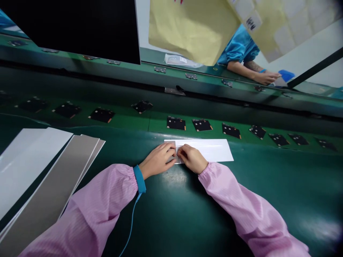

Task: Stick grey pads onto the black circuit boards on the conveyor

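A glossy white sheet (pixel 214 149) lies on the dark green work surface, with a grey piece (pixel 171 142) covering its left end. My left hand (pixel 159 159) rests with slightly spread fingers over that grey piece, its fingertips touching it near its right edge. On the other side of this edge my right hand (pixel 193 157) has its fingers curled into a pinch low over the white sheet. Whatever lies between those fingertips is hidden. A blue wrist band (pixel 139 179) with a thin cord (pixel 131 221) circles my left wrist.
Long grey strips (pixel 61 171) and white sheets (pixel 29 153) lie at the left. Beyond my hands, several black circuit boards (pixel 176 123) sit in a row on a green belt. A dark panel (pixel 80 28) and yellow paper (pixel 193 32) hang above. Across the line, a person's hands (pixel 265 76) show.
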A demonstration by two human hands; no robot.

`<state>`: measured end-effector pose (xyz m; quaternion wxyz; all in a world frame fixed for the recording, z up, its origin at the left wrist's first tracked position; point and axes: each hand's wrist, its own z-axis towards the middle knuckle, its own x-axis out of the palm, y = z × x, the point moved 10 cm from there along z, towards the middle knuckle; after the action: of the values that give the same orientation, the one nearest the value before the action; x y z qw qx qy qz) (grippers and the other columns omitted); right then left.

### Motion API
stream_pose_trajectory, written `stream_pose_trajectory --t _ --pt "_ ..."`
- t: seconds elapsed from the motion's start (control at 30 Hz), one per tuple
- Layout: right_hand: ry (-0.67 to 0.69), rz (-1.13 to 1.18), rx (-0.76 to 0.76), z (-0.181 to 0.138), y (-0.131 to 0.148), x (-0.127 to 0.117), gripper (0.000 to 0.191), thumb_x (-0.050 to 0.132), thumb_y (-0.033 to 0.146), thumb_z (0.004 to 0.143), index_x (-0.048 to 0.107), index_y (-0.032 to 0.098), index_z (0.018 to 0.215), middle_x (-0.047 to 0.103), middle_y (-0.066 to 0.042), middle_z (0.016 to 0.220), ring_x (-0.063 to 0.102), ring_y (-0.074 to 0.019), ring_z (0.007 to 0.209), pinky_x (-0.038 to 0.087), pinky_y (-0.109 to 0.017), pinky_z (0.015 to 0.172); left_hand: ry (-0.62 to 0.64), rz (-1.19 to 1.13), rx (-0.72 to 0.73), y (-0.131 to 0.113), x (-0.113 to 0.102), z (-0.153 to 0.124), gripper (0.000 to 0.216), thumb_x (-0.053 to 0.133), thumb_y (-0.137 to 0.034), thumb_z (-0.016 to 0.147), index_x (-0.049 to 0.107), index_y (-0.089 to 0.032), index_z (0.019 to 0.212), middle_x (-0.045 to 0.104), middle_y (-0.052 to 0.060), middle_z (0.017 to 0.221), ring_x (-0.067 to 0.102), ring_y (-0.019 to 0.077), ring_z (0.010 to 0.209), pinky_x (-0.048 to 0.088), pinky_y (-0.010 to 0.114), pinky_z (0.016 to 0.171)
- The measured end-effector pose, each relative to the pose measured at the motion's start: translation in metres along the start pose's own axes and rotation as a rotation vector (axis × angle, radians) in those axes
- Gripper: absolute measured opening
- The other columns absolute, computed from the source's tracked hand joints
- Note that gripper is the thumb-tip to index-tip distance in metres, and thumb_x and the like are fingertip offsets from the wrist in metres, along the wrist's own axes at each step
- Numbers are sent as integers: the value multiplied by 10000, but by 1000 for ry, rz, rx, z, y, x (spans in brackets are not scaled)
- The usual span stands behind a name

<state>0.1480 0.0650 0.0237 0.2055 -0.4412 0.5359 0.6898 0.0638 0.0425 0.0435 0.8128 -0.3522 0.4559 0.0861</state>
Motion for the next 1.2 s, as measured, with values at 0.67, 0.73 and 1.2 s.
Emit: stream_pose_trajectory --t 0.67,0.73,1.2 --pt "-39 -137 253 129 -103 -58 94 539 128 797 624 143 760 602 -7 603 558 -108 568 450 -220 633 -41 -7 5 -1 -6 1 76 478 -250 894 528 -192 898 530 72 1090 492 230 1117 414 399 972" --pt "-30 -157 248 128 -106 -59 91 546 136 796 632 146 772 612 -9 635 568 -110 599 446 -216 646 -39 -5 10 0 -5 2 72 478 -244 892 528 -192 898 529 72 1089 490 230 1118 414 398 971" --pt "-240 -323 62 79 -93 -66 339 398 46 795 666 116 991 576 -118 977 571 -187 889 450 -302 873 -292 153 -188 54 -58 39 280 414 -256 925 498 -171 1178 486 100 1271 460 231 1185 373 378 1012"
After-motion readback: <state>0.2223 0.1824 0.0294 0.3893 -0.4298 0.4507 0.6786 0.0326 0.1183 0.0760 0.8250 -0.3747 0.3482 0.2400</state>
